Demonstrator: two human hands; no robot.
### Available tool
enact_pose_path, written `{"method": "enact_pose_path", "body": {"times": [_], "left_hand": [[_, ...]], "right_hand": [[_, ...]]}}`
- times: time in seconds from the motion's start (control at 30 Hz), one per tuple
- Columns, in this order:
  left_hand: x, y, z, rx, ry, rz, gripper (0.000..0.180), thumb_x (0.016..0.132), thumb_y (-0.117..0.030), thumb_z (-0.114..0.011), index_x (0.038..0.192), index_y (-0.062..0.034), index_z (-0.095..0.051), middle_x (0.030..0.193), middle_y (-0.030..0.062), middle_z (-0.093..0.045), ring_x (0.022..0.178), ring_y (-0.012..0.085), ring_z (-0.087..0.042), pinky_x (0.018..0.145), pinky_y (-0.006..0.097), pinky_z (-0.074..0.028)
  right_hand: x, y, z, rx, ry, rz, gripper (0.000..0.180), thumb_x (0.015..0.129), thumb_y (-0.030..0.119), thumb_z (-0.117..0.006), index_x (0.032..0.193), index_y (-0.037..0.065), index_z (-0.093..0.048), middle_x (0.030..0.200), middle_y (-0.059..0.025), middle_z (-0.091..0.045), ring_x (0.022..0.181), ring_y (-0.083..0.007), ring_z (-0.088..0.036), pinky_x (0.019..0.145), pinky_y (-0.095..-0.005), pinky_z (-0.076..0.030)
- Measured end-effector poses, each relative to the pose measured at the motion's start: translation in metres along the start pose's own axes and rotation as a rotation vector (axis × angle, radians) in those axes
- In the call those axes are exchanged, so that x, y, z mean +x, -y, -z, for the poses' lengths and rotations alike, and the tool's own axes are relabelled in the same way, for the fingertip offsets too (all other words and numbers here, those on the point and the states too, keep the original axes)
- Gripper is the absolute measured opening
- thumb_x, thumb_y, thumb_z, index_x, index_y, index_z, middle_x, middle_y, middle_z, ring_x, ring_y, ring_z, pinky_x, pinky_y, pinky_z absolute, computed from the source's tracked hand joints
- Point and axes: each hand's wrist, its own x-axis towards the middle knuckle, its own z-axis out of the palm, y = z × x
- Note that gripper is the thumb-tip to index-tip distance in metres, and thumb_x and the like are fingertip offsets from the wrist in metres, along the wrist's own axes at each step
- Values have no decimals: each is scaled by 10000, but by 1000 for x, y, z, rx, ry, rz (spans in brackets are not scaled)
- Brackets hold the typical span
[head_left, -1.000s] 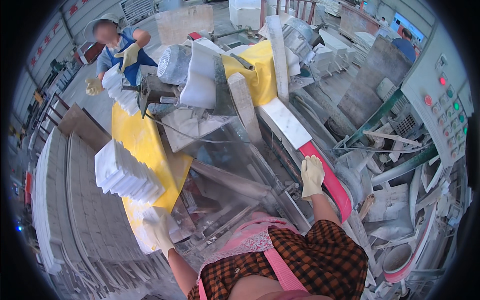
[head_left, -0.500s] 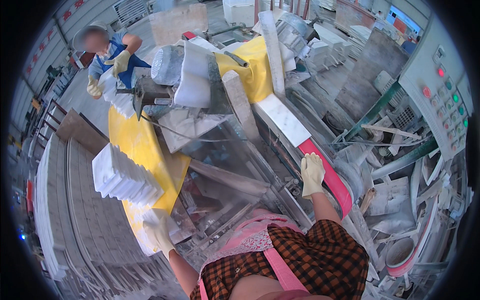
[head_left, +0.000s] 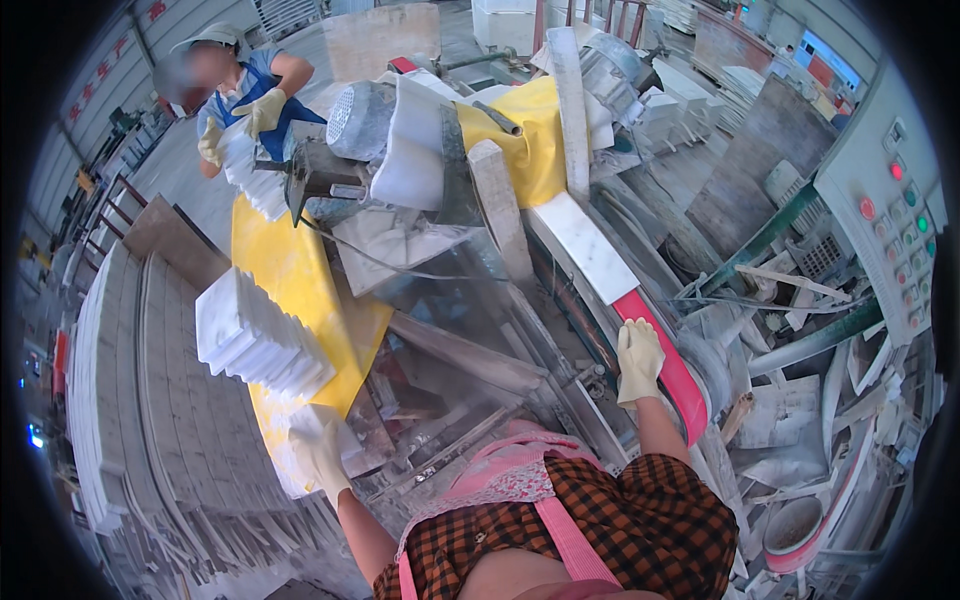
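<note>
My right hand, in a cream glove, lies with fingers extended over the edge of a red conveyor belt. Just beyond its fingertips, a long white marble slab with grey veins lies on the belt. My left hand, gloved too, is at the near end of a yellow sheet, its fingers around the edge of a white stone tile; the fingertips are partly hidden. Just past that hand, a row of white stone tiles leans together on the sheet.
A co-worker in blue overalls and gloves holds white tiles at the far left. A motor stands mid-scene. A button panel rises at right above stone offcuts. Long stacked slabs line the left.
The view has shifted slightly, so the scene sits a little lower and further right. Both hands keep about the same places. The co-worker's head has turned slightly.
</note>
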Motion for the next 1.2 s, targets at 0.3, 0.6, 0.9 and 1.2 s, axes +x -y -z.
{"method": "enact_pose_path", "body": {"times": [0.3,0.6,0.9,1.2], "left_hand": [[4,5,-7,-15,-4,0,760,664,-377,-836,1225,68,-579,1219,343,-656,1145,484,-646,991,491,-509],[5,9,-6,0,31,13,934,702,-429,-855,1398,89,-512,1340,353,-610,1247,467,-608,1061,481,-483],[3,-9,8,45,120,86,956,728,-415,-844,1468,61,-472,1414,316,-580,1317,439,-567,1101,462,-451],[4,0,2,34,44,67,808,680,-356,-872,1301,67,-576,1229,312,-674,1167,457,-651,1017,478,-509]], "right_hand": [[56,-31,38,101,87,388,534,876,209,-722,1370,40,-611,1303,-172,-669,1263,-349,-586,1107,-518,-411],[96,4,-2,-230,204,573,811,829,209,-764,1545,54,-416,1595,-145,-432,1500,-296,-365,1244,-487,-277],[108,-1,-18,-178,92,635,645,923,236,-631,1483,-25,-445,1490,-206,-532,1435,-307,-466,1225,-441,-329],[149,19,-31,-238,67,816,712,864,239,-677,1483,-40,-464,1488,-195,-545,1427,-289,-474,1224,-458,-325]]}}
